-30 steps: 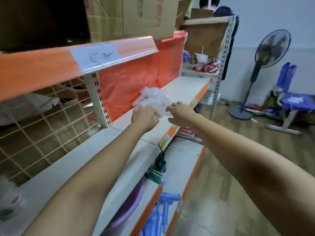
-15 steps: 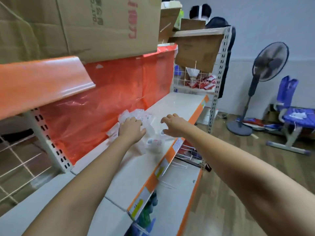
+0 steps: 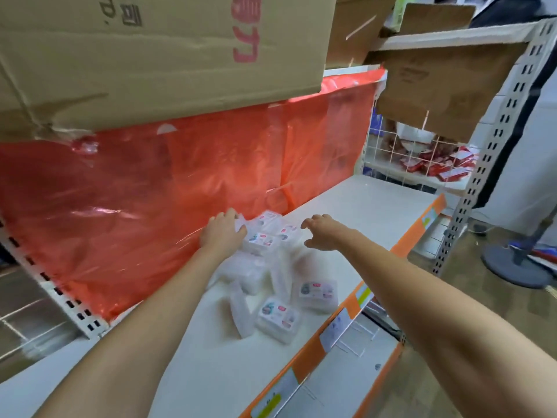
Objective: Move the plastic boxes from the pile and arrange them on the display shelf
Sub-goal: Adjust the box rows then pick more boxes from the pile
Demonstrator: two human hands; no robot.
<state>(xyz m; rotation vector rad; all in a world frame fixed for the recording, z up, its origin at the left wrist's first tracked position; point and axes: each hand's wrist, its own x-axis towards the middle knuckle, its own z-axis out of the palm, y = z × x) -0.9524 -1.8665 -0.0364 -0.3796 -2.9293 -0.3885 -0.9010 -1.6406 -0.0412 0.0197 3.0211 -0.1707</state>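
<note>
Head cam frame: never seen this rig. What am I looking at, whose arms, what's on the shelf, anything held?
There is no robot here. A person wears a wide-angle camera on the head, looking forward and down, so the two bare arms are their own. The left hand rests on clear plastic boxes at the back of a white shelf, against an orange plastic sheet. I cannot tell whether its fingers grip one. The right hand hovers open and holds nothing. More boxes lie scattered nearer the shelf's front edge. A cardboard box sits on the level above.
</note>
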